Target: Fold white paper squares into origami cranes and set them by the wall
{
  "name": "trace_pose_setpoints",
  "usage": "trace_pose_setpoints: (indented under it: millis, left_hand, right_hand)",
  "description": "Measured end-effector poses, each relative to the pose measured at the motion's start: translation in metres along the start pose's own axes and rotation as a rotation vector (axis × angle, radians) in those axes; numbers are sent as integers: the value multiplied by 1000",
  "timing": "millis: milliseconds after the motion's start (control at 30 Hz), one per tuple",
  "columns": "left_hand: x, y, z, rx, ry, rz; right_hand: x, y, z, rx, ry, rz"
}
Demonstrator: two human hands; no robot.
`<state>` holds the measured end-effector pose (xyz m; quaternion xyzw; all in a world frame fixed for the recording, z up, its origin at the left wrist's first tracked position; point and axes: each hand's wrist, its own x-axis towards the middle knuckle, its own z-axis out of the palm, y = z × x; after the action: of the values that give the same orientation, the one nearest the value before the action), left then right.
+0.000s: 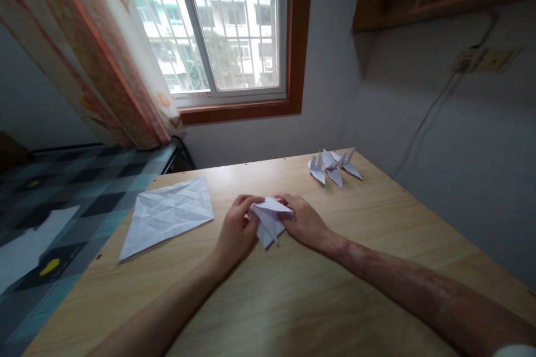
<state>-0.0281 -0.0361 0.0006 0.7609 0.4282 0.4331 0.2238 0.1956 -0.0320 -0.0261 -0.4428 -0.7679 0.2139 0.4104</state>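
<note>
A partly folded white paper piece (269, 219) lies on the wooden table (293, 301) between my two hands. My left hand (235, 228) pinches its left side with fingers curled. My right hand (304, 220) grips its right side, fingers pressed on the paper. Both forearms rest on the table.
A creased, unfolded white paper sheet (167, 213) lies to the left of my hands. Finished folded paper cranes (333, 166) stand at the table's far right. A bed with a checked cover (62, 201) sits left of the table, below a window (218, 22) and curtain (100, 50).
</note>
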Motion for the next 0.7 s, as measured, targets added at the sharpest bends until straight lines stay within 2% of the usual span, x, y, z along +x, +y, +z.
trace_pose_setpoints:
  millis: [67,167,333,433,567,700]
  left_hand:
    - [2,-4,-2,-21,-6,-2]
    - [6,-14,-5,23,-53,44]
    - [10,-19,-17,209,-300,186]
    - [10,-16,-24,246,-392,229]
    - [11,-17,-23,348,-365,268]
    - [11,-23,-17,476,-214,303]
  right_hand:
    - [2,8,-7,22,-1,3]
    - [1,18,-26,-5,-52,-88]
    - [-5,24,-48,-108,-142,-260]
    - [-9,22,-52,-155,-214,-299]
    - [-11,17,-50,-174,-208,-286]
    - [-13,12,-48,-207,-186,-296]
